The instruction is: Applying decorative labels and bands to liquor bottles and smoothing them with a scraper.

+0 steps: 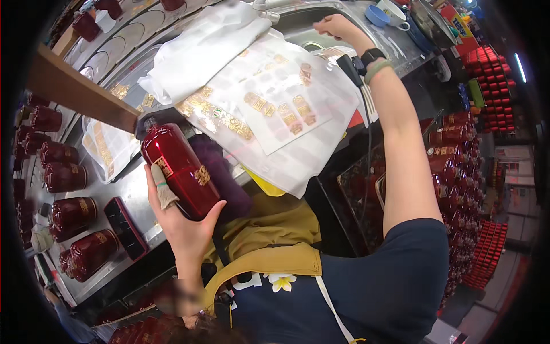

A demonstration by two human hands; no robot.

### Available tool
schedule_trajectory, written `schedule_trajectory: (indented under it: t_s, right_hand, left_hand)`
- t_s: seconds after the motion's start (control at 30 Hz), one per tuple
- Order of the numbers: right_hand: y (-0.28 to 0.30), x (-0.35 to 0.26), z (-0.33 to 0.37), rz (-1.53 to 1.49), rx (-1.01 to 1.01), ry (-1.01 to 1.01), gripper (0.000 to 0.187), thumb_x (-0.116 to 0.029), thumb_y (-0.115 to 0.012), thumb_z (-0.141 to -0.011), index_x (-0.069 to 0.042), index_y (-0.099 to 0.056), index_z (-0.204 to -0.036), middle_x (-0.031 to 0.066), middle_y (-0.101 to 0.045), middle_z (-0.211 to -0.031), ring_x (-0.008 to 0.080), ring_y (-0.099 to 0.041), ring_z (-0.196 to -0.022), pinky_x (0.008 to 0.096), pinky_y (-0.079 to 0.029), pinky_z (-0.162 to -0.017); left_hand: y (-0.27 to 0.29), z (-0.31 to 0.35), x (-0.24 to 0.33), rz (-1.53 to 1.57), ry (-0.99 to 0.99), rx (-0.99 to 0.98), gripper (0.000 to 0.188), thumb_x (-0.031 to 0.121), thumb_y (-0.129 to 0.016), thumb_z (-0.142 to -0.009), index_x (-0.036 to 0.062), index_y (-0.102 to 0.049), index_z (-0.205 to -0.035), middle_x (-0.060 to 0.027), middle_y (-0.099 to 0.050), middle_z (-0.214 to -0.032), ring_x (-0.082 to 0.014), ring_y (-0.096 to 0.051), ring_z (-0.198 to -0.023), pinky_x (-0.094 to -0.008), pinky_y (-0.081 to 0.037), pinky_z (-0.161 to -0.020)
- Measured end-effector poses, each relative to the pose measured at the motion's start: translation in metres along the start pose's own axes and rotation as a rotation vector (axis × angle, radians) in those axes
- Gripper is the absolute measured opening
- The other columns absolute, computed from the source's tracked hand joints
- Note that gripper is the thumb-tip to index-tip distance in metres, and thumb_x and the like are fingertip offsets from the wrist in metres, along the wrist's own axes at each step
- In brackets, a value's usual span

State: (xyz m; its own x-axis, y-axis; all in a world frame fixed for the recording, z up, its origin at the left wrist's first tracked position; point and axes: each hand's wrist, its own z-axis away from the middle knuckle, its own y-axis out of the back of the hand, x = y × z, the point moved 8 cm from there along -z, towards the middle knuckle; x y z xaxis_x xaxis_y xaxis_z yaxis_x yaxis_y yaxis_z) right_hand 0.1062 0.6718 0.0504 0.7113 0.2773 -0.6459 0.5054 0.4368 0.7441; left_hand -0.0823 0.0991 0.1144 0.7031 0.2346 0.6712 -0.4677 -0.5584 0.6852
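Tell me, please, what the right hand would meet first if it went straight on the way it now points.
Probably the metal tap by the sink, left of the right hand, though this single view leaves depth unclear.

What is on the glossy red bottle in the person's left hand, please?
A rectangular gold label and ornate gold emblem show; the left hand covers part of the glossy red bottle, whose far side is hidden.

Glossy red bottle (182, 172) with gold emblems, tilted in left hand (186, 226).
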Motion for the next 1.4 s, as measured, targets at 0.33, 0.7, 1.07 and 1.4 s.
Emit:
schedule_trajectory:
  t_s: [0.33,0.7,1.07,1.4]
  right_hand:
    - [0.022,0.091,0.007,0.829,-0.344,-0.230,0.060,-0.061,-0.074,-0.086,-0.004,-0.066,-0.067,0.0068,-0.057,-0.060,0.0213,-0.052,-0.054,0.0403,-0.039,-0.053]
    - [0.038,0.142,-0.012,0.383,-0.217,-0.355,0.041,-0.044,-0.079,-0.086,-0.003,-0.076,-0.084,0.0100,-0.067,-0.073,0.0246,-0.062,-0.066,0.0401,-0.047,-0.064]
    - [0.034,-0.019,0.020,0.158,0.166,0.105,0.030,-0.032,-0.063,-0.103,-0.005,-0.071,-0.112,0.0094,-0.069,-0.091,0.0231,-0.070,-0.086,0.0374,-0.057,-0.075]
    - [-0.041,-0.258,0.291,0.123,0.325,0.872,0.024,-0.005,-0.063,-0.098,0.003,-0.067,-0.121,0.0101,-0.071,-0.098,0.0209,-0.069,-0.091,0.0312,-0.055,-0.081]
  left_hand:
    - [-0.001,-0.004,0.000,-0.092,0.007,-0.037,0.122,0.022,-0.099,-0.060,-0.0035,-0.032,-0.159,-0.0280,-0.032,-0.164,-0.0463,-0.039,-0.147,-0.0493,-0.035,-0.119]
    - [0.000,-0.001,0.002,-0.176,0.000,-0.043,0.122,0.024,-0.099,-0.060,-0.0045,-0.032,-0.159,-0.0289,-0.035,-0.162,-0.0463,-0.039,-0.147,-0.0488,-0.034,-0.120]
    - [0.003,-0.002,0.003,-0.191,-0.087,0.009,0.116,0.025,-0.098,-0.067,-0.0072,-0.034,-0.158,-0.0251,-0.043,-0.159,-0.0378,-0.043,-0.147,-0.0426,-0.034,-0.121]
    - [-0.002,0.036,-0.033,0.099,0.070,0.162,0.112,0.019,-0.100,-0.062,-0.0063,-0.040,-0.153,-0.0253,-0.039,-0.157,-0.0389,-0.045,-0.143,-0.0441,-0.038,-0.118]
